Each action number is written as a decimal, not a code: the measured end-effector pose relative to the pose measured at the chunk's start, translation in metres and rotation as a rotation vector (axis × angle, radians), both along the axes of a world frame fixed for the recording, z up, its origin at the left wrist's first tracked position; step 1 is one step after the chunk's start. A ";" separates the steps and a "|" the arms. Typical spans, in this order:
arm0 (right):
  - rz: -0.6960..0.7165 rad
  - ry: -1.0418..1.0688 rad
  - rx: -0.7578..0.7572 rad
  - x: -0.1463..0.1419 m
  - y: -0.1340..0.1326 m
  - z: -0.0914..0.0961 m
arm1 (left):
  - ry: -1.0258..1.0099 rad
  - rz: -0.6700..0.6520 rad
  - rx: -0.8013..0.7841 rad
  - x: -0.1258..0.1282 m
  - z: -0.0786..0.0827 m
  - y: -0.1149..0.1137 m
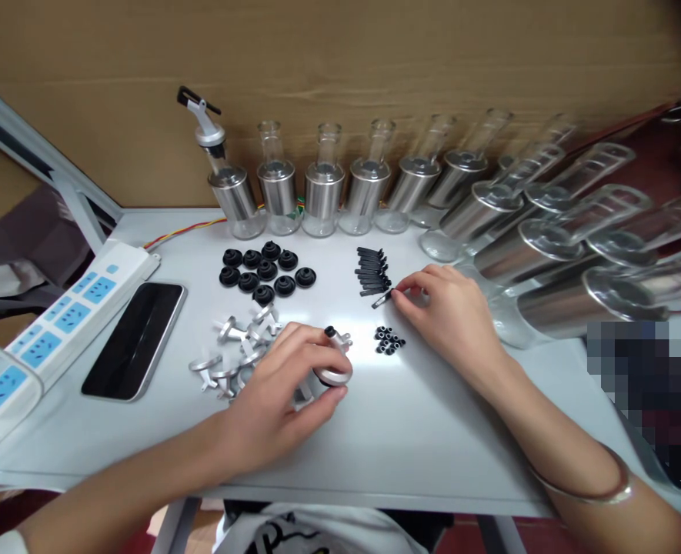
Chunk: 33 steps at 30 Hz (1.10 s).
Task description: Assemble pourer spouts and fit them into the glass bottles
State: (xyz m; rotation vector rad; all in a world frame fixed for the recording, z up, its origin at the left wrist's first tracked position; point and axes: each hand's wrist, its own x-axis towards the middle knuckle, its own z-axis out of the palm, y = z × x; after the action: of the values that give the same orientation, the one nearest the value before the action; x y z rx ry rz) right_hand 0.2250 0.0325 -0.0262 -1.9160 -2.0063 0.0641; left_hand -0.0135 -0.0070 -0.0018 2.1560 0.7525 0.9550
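Observation:
My left hand [282,388] is closed round a silver pourer spout [334,368] with a black insert, held just above the white table [409,431]. It sits beside a heap of silver pourer spouts [236,350]. My right hand [447,312] pinches a small black stick-shaped piece [382,300] at the near end of a stack of black sticks [373,271]. A little pile of tiny black rings [389,340] lies between my hands. Several black rubber stoppers [267,269] are grouped further back.
A row of glass-and-steel bottles [324,188] lines the back against a cardboard wall; one on the left [230,192] wears a pourer. More bottles [553,254] crowd the right. A phone [135,338] and a white power strip [63,315] lie at the left.

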 end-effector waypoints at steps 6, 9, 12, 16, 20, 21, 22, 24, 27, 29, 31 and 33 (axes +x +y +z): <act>0.077 0.423 0.023 -0.003 -0.012 0.016 | -0.054 0.043 -0.164 -0.004 -0.009 -0.005; 0.196 0.807 -0.103 -0.012 -0.022 0.026 | -0.020 -0.002 -0.217 -0.007 -0.008 -0.008; 0.281 1.005 -0.224 -0.022 -0.030 0.032 | 0.022 -0.028 -0.214 -0.010 -0.005 -0.009; 0.314 1.101 -0.291 -0.030 -0.033 0.034 | 0.042 -0.072 -0.212 -0.011 -0.004 -0.009; 0.311 1.206 -0.347 -0.033 -0.034 0.032 | 0.056 -0.128 -0.221 -0.009 -0.004 -0.008; 0.309 1.217 -0.357 -0.034 -0.035 0.032 | 0.061 -0.136 -0.221 -0.009 -0.004 -0.008; 0.306 1.220 -0.365 -0.034 -0.035 0.032 | 0.066 -0.143 -0.220 -0.008 -0.003 -0.008; 0.296 1.213 -0.370 -0.035 -0.036 0.032 | 0.075 -0.148 -0.214 -0.008 -0.003 -0.007; 0.295 1.191 -0.369 -0.036 -0.037 0.033 | 0.116 -0.156 -0.196 -0.007 -0.002 -0.006; 0.302 1.188 -0.369 -0.037 -0.037 0.034 | 0.149 -0.169 -0.174 -0.007 -0.001 -0.005; 0.309 1.192 -0.365 -0.037 -0.037 0.034 | 0.168 -0.180 -0.155 -0.006 0.001 -0.004; 0.325 1.198 -0.360 -0.035 -0.037 0.033 | 0.163 -0.187 -0.143 -0.006 0.002 -0.003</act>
State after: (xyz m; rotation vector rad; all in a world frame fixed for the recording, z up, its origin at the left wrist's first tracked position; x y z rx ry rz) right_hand 0.1896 -0.0049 0.0070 -1.1308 -1.4121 1.3598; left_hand -0.0195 -0.0099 0.0000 2.1518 0.6606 0.6176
